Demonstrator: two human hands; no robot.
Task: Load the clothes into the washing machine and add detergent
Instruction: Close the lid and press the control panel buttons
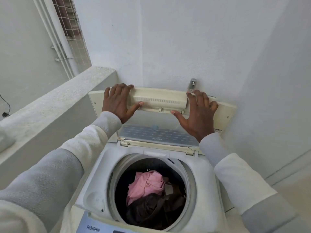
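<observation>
A white top-loading washing machine [96,175] stands below me with its cream folding lid [159,98] raised against the back wall. My left hand [116,102] grips the lid's upper left edge, fingers over the top and thumb on the front. My right hand [198,115] holds the upper right edge the same way. Inside the drum [191,179] lie a crumpled pink garment [146,184] and dark brown clothes [156,209]. No detergent container is in view.
A metal tap [192,84] sticks out of the wall just behind the lid's right end. A low concrete parapet [58,101] runs along the machine's left side. The control panel [94,227] is at the near edge. White walls close in behind and to the right.
</observation>
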